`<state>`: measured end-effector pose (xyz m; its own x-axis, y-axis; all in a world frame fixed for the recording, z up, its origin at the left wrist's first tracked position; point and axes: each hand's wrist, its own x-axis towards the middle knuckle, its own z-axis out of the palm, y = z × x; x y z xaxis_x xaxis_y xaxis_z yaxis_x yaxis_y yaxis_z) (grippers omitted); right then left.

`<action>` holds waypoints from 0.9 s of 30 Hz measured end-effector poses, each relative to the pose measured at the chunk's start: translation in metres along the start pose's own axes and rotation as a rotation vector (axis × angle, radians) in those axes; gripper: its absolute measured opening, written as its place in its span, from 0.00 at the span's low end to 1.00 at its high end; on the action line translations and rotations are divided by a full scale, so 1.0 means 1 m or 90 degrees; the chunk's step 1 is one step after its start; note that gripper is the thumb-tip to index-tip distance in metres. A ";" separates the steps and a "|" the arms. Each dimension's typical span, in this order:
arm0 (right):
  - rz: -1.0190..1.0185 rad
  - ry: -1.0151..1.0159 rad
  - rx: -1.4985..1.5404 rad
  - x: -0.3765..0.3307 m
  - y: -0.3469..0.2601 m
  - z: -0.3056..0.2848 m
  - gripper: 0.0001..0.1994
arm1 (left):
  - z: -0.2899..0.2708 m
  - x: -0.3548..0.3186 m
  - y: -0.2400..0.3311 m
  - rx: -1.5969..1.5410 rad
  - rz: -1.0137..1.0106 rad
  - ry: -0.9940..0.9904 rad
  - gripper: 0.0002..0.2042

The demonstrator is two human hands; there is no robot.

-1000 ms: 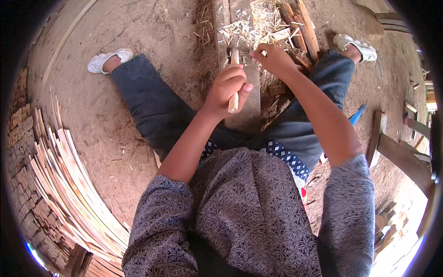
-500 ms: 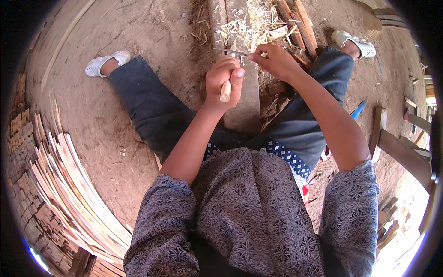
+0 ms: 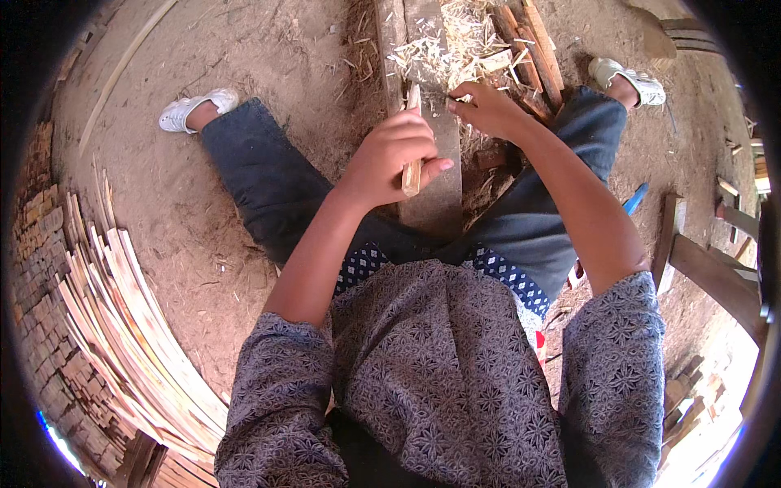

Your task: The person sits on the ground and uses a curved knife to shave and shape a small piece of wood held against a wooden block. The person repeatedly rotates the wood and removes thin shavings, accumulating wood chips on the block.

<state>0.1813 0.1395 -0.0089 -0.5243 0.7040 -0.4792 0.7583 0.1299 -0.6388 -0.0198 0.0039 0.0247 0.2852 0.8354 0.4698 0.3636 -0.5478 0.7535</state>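
Clearly, the left hand (image 3: 394, 159) grips a pale wooden stick (image 3: 412, 180) lengthwise above the plank (image 3: 431, 210), both ends jutting from the fist. The right hand (image 3: 488, 111), fingers curled, hovers by the plank's right edge; whether it grasps anything, I cannot tell. Wood shavings (image 3: 468, 37) litter the plank's farther part.

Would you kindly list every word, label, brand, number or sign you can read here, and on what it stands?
No text can be read.
The stick in the left hand, the board and the shirt show no lettering.
Any marks on the shoes are too small to tell.
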 end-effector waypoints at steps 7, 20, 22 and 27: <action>-0.033 -0.006 -0.043 -0.033 -0.026 -0.015 0.16 | -0.001 0.003 -0.007 0.019 0.020 -0.102 0.17; 0.018 0.069 -0.085 0.015 0.006 -0.006 0.21 | 0.011 0.006 -0.011 -0.006 0.054 -0.072 0.18; 0.027 0.047 -0.055 -0.003 -0.017 -0.012 0.20 | 0.013 0.006 -0.010 -0.005 0.063 -0.060 0.19; -0.025 0.069 -0.026 0.002 -0.007 0.002 0.21 | 0.014 0.007 -0.012 0.006 0.074 -0.062 0.20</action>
<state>0.1741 0.1385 -0.0069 -0.5103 0.7692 -0.3847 0.7545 0.1857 -0.6294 -0.0097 0.0153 0.0124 0.4109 0.7579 0.5067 0.3316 -0.6419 0.6913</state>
